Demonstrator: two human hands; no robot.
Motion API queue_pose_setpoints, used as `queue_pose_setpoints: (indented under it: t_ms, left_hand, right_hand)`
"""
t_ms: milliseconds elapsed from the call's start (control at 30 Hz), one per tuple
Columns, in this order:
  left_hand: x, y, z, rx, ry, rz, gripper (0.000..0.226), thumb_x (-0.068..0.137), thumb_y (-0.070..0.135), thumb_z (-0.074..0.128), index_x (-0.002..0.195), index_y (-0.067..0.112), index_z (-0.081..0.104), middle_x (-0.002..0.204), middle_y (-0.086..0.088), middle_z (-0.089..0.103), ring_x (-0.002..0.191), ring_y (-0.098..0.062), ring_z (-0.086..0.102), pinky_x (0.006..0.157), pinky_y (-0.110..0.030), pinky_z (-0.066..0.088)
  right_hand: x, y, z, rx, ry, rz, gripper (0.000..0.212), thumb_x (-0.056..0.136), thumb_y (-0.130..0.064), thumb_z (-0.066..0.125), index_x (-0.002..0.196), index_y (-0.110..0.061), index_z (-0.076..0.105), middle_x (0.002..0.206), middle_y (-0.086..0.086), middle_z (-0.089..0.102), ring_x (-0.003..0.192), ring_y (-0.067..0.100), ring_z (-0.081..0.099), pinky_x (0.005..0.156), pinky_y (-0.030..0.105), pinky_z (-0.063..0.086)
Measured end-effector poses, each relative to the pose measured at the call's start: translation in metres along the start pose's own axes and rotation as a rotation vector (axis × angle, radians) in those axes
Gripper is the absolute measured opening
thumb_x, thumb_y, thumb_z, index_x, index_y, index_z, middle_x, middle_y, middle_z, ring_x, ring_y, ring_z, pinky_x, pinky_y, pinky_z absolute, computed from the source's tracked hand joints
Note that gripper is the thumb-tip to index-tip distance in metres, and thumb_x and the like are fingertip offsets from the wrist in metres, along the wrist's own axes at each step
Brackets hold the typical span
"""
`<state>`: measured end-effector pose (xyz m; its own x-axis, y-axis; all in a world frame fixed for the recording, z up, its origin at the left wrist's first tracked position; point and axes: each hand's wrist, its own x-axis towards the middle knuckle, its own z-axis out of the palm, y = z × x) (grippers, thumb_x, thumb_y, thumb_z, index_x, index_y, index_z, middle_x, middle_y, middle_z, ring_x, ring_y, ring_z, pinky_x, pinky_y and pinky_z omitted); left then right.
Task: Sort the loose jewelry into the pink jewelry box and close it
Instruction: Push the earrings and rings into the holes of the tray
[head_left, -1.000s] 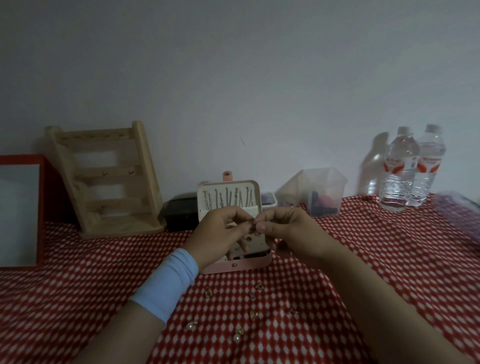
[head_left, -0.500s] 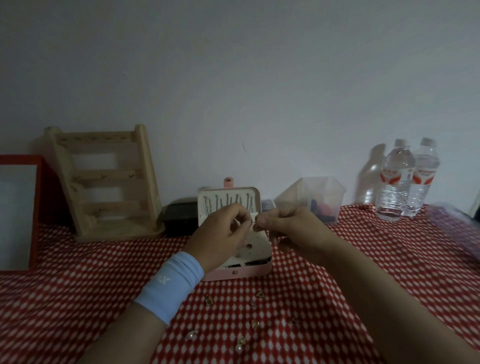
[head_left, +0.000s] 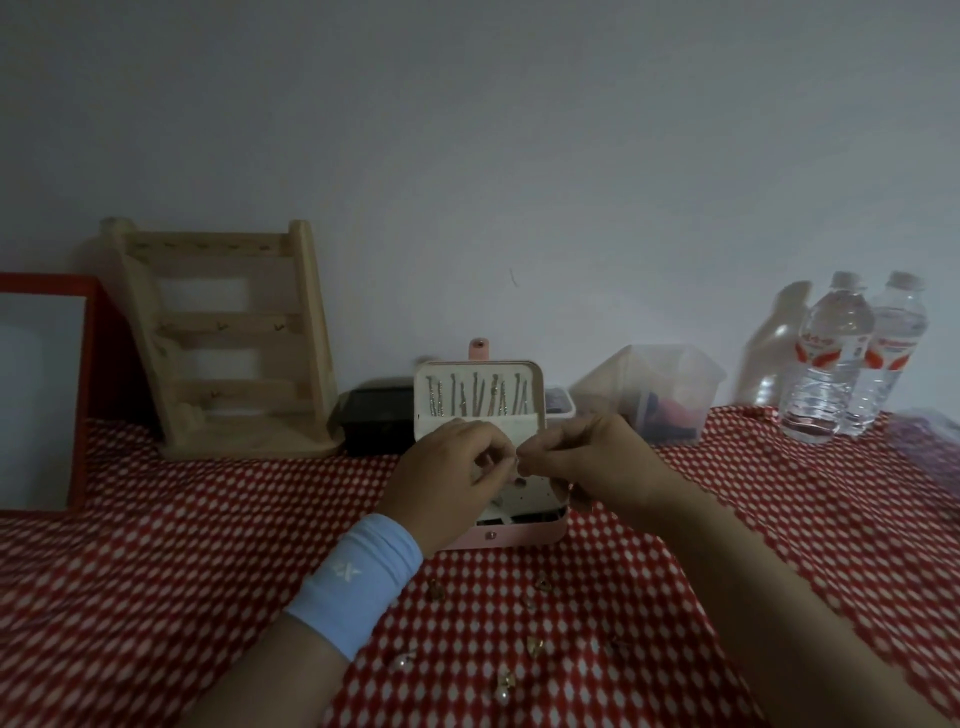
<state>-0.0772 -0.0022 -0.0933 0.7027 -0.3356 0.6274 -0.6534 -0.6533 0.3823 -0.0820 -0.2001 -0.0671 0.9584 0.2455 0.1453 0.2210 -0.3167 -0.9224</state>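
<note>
Facing nearward, crosswise pink jewelry box (head_left: 524, 535)

Plain pale wall (head_left: 519, 156), unmarked save one small dark scratch; lighting dim and even. Desk (head_left: 156, 545) covered in red cloth with white diamond print. Wooden ladder-style stand (head_left: 223, 338) leans at the wall. Left of the stand: red-framed panel (head_left: 88, 389). Right of it, in order: black box (head_left: 376, 421), clear plastic container (head_left: 665, 384), two water bottles (head_left: 831, 364) side by side.
</note>
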Motion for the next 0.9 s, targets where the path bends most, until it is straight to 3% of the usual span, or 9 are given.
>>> queue_pose_setpoints:
  t_ms: [100,167,233,367,533,700,833,900]
  left_hand:
    - [0.002,-0.006,-0.001,0.052,-0.097,0.008,0.008,0.091,0.031,0.063,0.089,0.027,0.070,0.091,0.016,0.063,0.092,-0.004,0.051,0.086,-0.028,0.046]
    - [0.002,-0.012,-0.002,0.091,-0.147,0.017,0.011,0.091,0.032,0.063,0.094,0.028,0.073,0.094,0.017,0.064,0.095,-0.002,0.049,0.089,-0.027,0.045]
    - [0.001,-0.015,-0.004,0.104,-0.187,0.011,0.015,0.092,0.031,0.062,0.100,0.031,0.074,0.097,0.017,0.062,0.098,-0.001,0.047,0.090,-0.023,0.042]
    - [0.001,-0.011,-0.006,0.142,-0.237,0.024,0.017,0.093,0.030,0.060,0.100,0.028,0.075,0.100,0.013,0.061,0.096,-0.002,0.042,0.088,-0.023,0.039]
    - [0.001,-0.007,-0.006,0.191,-0.305,0.018,0.019,0.093,0.030,0.058,0.100,0.031,0.075,0.097,0.015,0.057,0.095,-0.001,0.039,0.079,-0.020,0.032]
    - [-0.001,-0.005,-0.008,0.187,-0.307,0.008,0.018,0.092,0.030,0.059,0.102,0.031,0.074,0.100,0.014,0.058,0.096,-0.001,0.039,0.081,-0.020,0.034]
    - [-0.001,-0.003,-0.008,0.183,-0.312,0.008,0.017,0.092,0.030,0.059,0.102,0.031,0.074,0.094,0.017,0.051,0.095,0.000,0.037,0.081,-0.021,0.035]
    - [-0.001,-0.002,-0.008,0.186,-0.316,0.005,0.017,0.092,0.029,0.059,0.102,0.031,0.074,0.093,0.018,0.048,0.096,-0.002,0.038,0.081,-0.022,0.037]
  right_hand:
    - [0.000,0.008,0.000,-0.349,0.050,-0.094,0.010,0.087,-0.015,0.075,0.094,-0.021,0.081,0.092,-0.013,0.076,0.070,-0.002,0.069,0.064,0.016,0.058]
    - [0.000,0.011,0.003,-0.603,0.037,-0.131,0.016,0.089,-0.017,0.074,0.101,-0.027,0.079,0.095,-0.019,0.073,0.075,-0.013,0.064,0.073,0.006,0.053]
    - [0.000,0.011,0.005,-0.710,0.000,-0.144,0.020,0.090,-0.018,0.072,0.106,-0.027,0.078,0.100,-0.017,0.073,0.074,-0.013,0.061,0.072,0.001,0.048]
    - [0.000,0.011,0.009,-0.778,-0.011,-0.165,0.021,0.092,-0.019,0.071,0.110,-0.027,0.078,0.110,-0.010,0.075,0.077,-0.006,0.059,0.083,0.009,0.051]
    - [0.001,0.012,0.010,-0.800,-0.016,-0.210,0.021,0.091,-0.016,0.072,0.107,-0.027,0.079,0.107,-0.012,0.076,0.072,-0.011,0.056,0.072,0.000,0.045]
    - [-0.001,0.012,0.009,-0.768,-0.020,-0.192,0.021,0.090,-0.017,0.073,0.106,-0.029,0.079,0.105,-0.014,0.075,0.077,-0.007,0.062,0.075,0.005,0.051]
    - [-0.002,0.010,0.008,-0.758,-0.032,-0.178,0.021,0.090,-0.017,0.073,0.106,-0.029,0.078,0.107,-0.013,0.075,0.083,-0.001,0.066,0.082,0.017,0.057]
    - [-0.002,0.010,0.008,-0.761,-0.036,-0.166,0.021,0.091,-0.018,0.072,0.108,-0.029,0.078,0.109,-0.012,0.074,0.085,0.001,0.067,0.081,0.015,0.057]
